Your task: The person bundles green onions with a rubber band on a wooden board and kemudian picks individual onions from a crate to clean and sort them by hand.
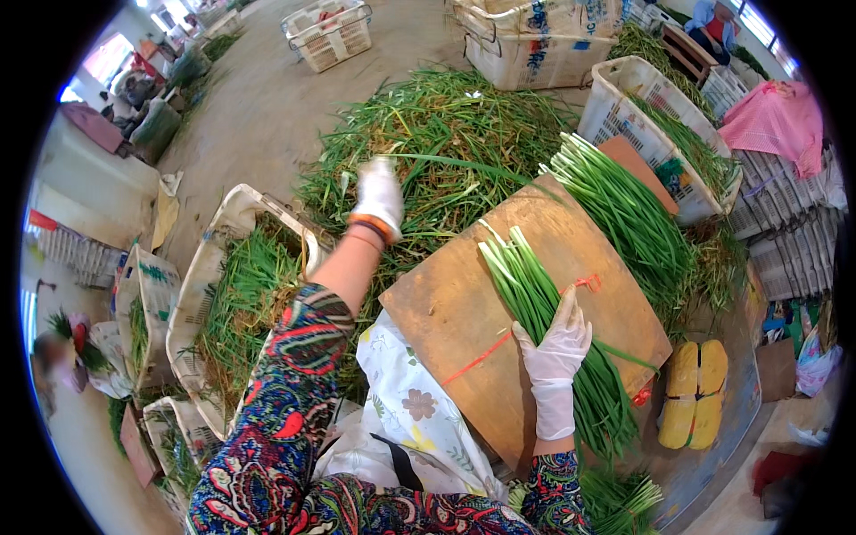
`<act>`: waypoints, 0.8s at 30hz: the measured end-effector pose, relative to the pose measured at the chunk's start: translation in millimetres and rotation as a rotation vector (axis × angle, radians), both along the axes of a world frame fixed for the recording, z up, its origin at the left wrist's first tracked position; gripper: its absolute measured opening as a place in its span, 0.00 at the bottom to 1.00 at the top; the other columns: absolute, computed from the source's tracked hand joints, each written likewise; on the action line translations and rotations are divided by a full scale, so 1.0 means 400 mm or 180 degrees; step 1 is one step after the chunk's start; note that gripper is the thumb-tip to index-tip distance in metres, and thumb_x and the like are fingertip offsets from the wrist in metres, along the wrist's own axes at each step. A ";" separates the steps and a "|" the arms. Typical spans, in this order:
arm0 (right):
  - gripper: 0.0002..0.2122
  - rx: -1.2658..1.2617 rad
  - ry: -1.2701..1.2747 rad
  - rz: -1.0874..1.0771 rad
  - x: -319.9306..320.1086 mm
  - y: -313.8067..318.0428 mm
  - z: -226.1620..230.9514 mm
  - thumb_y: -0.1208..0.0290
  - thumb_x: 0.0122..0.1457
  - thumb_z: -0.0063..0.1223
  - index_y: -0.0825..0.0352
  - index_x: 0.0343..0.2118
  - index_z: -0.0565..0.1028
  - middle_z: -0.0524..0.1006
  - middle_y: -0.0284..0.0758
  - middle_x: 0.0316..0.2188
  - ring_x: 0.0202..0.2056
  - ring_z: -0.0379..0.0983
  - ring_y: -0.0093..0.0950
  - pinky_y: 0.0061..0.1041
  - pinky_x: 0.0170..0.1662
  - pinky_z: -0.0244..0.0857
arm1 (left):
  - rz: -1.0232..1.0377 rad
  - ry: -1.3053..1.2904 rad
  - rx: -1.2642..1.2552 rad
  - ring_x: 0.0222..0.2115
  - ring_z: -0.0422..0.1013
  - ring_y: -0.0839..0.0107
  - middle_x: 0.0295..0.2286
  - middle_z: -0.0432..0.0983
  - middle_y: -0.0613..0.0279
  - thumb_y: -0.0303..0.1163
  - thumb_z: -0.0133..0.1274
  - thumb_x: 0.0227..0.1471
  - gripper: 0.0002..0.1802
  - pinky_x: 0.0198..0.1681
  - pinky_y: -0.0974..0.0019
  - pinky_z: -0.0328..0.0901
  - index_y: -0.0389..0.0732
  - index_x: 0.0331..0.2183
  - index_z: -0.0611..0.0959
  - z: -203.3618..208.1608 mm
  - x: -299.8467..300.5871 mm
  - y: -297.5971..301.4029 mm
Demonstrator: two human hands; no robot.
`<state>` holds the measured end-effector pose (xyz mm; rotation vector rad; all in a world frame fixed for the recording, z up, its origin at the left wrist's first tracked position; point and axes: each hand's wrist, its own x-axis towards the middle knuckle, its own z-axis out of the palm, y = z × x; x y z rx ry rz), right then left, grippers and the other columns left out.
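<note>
A bundle of garlic chives (524, 278), white stalks away from me and green leaves toward me, lies on a worn wooden board (446, 308). My right hand (555, 361), in a whitish glove, is closed over the bundle's middle. A red tie (477, 358) runs across the board beneath the chives. Out to the left, my left hand (380, 198), gloved in white and blurred, hangs over a heap of green and brown trimmings (446, 125). From its fingers a long green leaf (464, 163) trails to the right. A larger pile of chives (620, 209) rests along the board's right edge.
A white crate (192, 308) of trimmings stands left of me, with another crate (642, 98) at the back right. Farther off are stacked crates (535, 45) and a small white basket (327, 37). A yellow packet (693, 392) lies right of the board.
</note>
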<state>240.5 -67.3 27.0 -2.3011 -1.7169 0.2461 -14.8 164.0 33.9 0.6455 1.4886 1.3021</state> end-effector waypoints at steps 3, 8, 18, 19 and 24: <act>0.49 -0.0075 -0.0033 0.0063 0.000 0.006 0.033 0.44 0.37 0.54 0.65 0.57 0.41 0.53 0.46 0.54 0.55 0.50 0.38 0.39 0.56 0.37 | -0.1744 0.0382 0.0470 0.43 0.62 0.70 0.41 0.68 0.59 0.60 0.31 0.50 0.36 0.49 0.68 0.52 0.36 0.43 0.71 -0.015 0.190 -0.088; 0.51 -0.0039 -0.0220 0.0092 0.004 0.001 0.047 0.45 0.35 0.56 0.67 0.57 0.41 0.53 0.46 0.54 0.54 0.51 0.40 0.41 0.56 0.36 | -0.2629 0.1470 0.0057 0.44 0.63 0.69 0.41 0.69 0.55 0.54 0.32 0.52 0.33 0.50 0.69 0.53 0.33 0.42 0.72 -0.049 0.277 -0.147; 0.49 0.0357 0.0078 0.0495 0.000 -0.021 0.077 0.46 0.37 0.56 0.71 0.56 0.44 0.52 0.51 0.53 0.54 0.49 0.43 0.41 0.55 0.40 | 0.0858 -0.1882 0.1411 0.20 0.65 0.73 0.18 0.70 0.66 0.38 0.41 0.53 0.17 0.31 0.70 0.62 0.33 0.33 0.73 0.142 -0.243 -0.135; 0.47 0.0509 0.0200 0.0562 0.010 -0.022 0.086 0.47 0.38 0.55 0.71 0.55 0.45 0.52 0.51 0.53 0.54 0.49 0.44 0.40 0.55 0.42 | 0.0722 -0.1894 0.1437 0.17 0.64 0.73 0.13 0.66 0.69 0.39 0.41 0.53 0.17 0.31 0.70 0.63 0.32 0.32 0.74 0.173 -0.292 -0.175; 0.20 0.0894 0.1488 0.1169 -0.029 0.016 0.149 0.67 0.53 0.46 0.72 0.47 0.63 0.67 0.45 0.45 0.46 0.63 0.38 0.30 0.50 0.54 | 0.0135 -0.1304 0.1660 0.23 0.68 0.72 0.20 0.71 0.65 0.35 0.43 0.52 0.14 0.35 0.67 0.64 0.37 0.38 0.72 0.266 -0.452 -0.361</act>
